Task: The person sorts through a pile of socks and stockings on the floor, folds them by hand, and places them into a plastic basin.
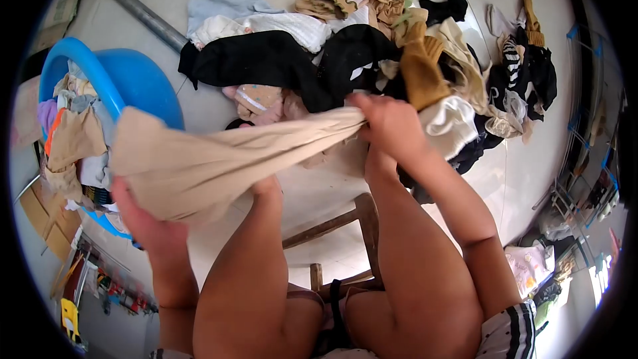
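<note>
A beige stocking-like piece of cloth (pixel 226 159) is stretched sideways above my knees. Its narrow, bunched end sits in the closed fist of my right hand (pixel 393 125). At the wide end on the left, my left hand (pixel 149 223) grips the lower edge; it is blurred and its fingers are partly hidden by the fabric. Just beyond the cloth lies a long black garment (pixel 259 60) on the floor pile. Beside my right hand are a mustard-brown sock (pixel 422 70) and a white cloth piece (pixel 448 123).
A blue plastic basket (pixel 143 80) filled with mixed clothes (pixel 80 136) stands at the left. Socks and garments spread over the tiled floor ahead, with a striped sock (pixel 512 60) to the right. A metal pole (pixel 143 10) lies upper left; a wooden stool (pixel 365 226) shows between my legs.
</note>
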A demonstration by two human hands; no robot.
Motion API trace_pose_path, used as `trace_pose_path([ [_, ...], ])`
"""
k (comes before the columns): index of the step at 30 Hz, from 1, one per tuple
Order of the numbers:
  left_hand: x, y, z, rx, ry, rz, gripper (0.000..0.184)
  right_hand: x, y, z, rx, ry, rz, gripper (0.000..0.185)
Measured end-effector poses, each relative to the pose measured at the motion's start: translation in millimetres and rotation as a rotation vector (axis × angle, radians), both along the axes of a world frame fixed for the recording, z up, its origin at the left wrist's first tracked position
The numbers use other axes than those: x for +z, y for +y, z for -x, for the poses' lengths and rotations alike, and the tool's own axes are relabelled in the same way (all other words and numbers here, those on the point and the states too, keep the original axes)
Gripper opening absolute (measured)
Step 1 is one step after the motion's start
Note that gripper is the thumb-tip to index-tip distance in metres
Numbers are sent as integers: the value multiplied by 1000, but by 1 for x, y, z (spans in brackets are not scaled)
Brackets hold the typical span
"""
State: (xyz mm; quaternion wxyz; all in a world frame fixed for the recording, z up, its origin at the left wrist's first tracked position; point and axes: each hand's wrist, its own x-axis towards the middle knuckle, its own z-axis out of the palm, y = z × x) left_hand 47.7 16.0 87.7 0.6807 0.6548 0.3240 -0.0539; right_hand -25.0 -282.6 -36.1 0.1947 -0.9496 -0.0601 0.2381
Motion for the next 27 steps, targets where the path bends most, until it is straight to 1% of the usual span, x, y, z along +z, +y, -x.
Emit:
trace_pose_path([
  [1,5,22,1,-98,-63,-211,33,-12,-16,5,-77,38,30,38],
  [2,11,31,1,-101,-63,-209,33,-20,-33,8,-140,46,92,33],
  [3,19,38,-2,-126,-188,-407,33,-13,-45,4,-189,94,198,34],
  [4,28,41,-4,-149,-315,-606,33,-15,-60,7,-241,47,287,37],
  [5,36,41,-5,-152,-317,-604,33,-11,-76,9,-297,33,330,40],
  [6,45,41,-7,-134,-363,-703,35,-7,-92,10,-362,8,354,41],
  [7,51,41,-8,-115,-409,-802,36,1,-101,9,-427,-11,421,45],
  [8,54,44,-7,-113,-411,-797,36,2,-118,14,-443,-48,452,52],
  [10,60,58,-8,-144,-497,-886,40,5,-140,21,-524,-52,508,61],
  [11,64,65,-12,29,-478,-729,44,5,-149,25,-570,-14,534,65],
  [12,64,56,-13,28,-482,-726,44,4,-157,27,-615,22,560,69],
  [13,64,40,-12,-45,-514,-922,44,1,-165,30,-640,62,587,78],
  [15,66,28,-7,-120,-546,-1117,45,2,-168,29,-625,74,576,80],
  [16,68,28,-3,-272,-460,-1254,45,6,-164,24,-606,88,564,83],
  [17,70,29,1,-427,-393,-1387,46,13,-157,22,-591,91,472,87],
  [18,71,27,2,-464,-410,-1398,44,24,-131,12,-468,-56,524,86],
  [19,70,24,4,-475,-464,-1306,42,39,-100,-5,-383,-79,476,83],
  [20,70,22,5,-470,-530,-1130,40,41,-75,-12,-213,-218,406,80],
  [21,69,22,5,-449,-616,-730,38,37,-55,-18,-115,-258,229,83],
  [22,70,24,0,-387,-742,273,36,17,-38,-17,-1,-352,172,77],
  [23,73,26,-4,-379,-749,1015,34,8,-23,-18,58,-233,75,75],
  [24,77,28,-7,-424,-740,1283,32,-11,-13,-17,9,-294,-21,65],
  [25,80,29,-9,-437,-748,1345,30,-31,-14,-16,-10,-311,1,55],
  [26,84,29,-11,-435,-747,1306,29,-34,-12,-22,-30,-328,23,45],
  [27,83,27,-11,-434,-735,1178,27,-28,-20,-24,-190,-418,-52,37],
])
